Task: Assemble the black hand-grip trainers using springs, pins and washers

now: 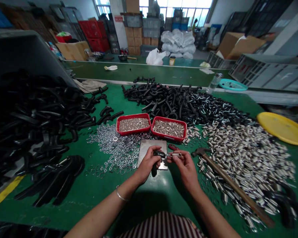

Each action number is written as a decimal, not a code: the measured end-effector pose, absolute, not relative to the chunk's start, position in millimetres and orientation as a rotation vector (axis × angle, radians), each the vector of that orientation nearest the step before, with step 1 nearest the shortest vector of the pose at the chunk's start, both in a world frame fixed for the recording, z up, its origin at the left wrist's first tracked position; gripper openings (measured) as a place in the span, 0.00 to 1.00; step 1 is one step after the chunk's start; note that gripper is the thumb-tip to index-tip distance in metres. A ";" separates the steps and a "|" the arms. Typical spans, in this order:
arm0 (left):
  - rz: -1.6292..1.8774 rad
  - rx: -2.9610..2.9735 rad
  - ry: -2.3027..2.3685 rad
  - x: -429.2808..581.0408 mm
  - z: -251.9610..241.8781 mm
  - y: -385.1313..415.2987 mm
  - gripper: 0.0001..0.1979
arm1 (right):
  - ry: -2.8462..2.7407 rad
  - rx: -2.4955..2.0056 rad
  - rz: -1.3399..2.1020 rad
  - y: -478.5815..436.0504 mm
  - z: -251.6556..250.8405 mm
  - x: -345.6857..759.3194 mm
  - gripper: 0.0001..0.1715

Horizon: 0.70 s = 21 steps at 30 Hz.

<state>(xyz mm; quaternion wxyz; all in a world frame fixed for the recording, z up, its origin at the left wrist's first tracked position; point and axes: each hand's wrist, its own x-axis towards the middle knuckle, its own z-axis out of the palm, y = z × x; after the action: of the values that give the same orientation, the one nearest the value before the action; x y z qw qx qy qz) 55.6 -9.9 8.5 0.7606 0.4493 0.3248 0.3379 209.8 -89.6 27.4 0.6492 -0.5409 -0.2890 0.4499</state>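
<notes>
My left hand (149,162) is closed around a black plastic handle (159,154) whose tip points right. Between the fingers of my right hand (185,167) is a coiled metal spring (175,154), held in line with the handle's tip. A thin metal piece shows between the two; whether the spring touches the handle I cannot tell. Both hands are above a square metal plate (144,147) on the green table. Beyond the plate stand two red trays, the left tray (118,127) with tiny metal parts and the right tray (186,129) with small pins.
A hammer (228,180) lies right of my hands, across a heap of springs (250,152). Nuts and rings (121,152) are spread at left. Black handles (169,99) are piled at the back, more (54,102) spill from a grey bin. A yellow lid (283,127) lies far right.
</notes>
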 end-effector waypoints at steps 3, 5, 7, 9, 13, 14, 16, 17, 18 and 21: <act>0.796 0.807 0.663 57.4 7.6 -12.8 0.17 | -0.677 -1.232 1.014 -85.9 31.0 200.9 0.17; 0.824 0.682 0.621 57.8 9.5 -14.1 0.16 | -0.695 -1.239 1.007 -84.3 32.3 198.3 0.17; 0.838 0.596 0.585 58.5 12.8 -14.8 0.16 | -0.708 -1.239 0.997 -83.1 32.0 196.9 0.15; 0.836 0.552 0.563 60.6 16.2 -14.4 0.16 | -0.742 -1.239 0.995 -81.2 30.9 196.0 0.14; 0.807 0.545 0.541 68.7 19.9 -10.0 0.18 | -0.854 -1.278 0.940 -68.9 32.2 200.5 0.14; 0.790 0.557 0.536 70.7 20.4 -8.9 0.19 | -0.882 -1.276 0.933 -63.8 33.8 204.1 0.14; 0.732 0.606 0.521 73.3 22.0 -7.7 0.20 | -0.946 -1.244 0.987 -51.9 37.5 213.6 0.14; 0.686 0.645 0.506 73.6 23.4 -7.6 0.20 | -0.972 -1.214 1.050 -45.7 39.2 218.5 0.14; 0.636 0.693 0.481 73.2 25.4 -7.6 0.21 | -0.987 -1.177 1.130 -39.6 40.4 222.8 0.14; 0.475 0.858 0.391 69.5 33.1 -6.4 0.19 | -0.962 -1.071 1.374 -23.6 41.1 229.2 0.16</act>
<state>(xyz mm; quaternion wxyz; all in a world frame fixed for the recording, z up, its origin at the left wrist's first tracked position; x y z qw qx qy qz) 69.5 -6.4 33.1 0.8639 0.4093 0.1866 0.2265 229.2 -23.6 41.1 0.5445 -0.4515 -0.4053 0.5792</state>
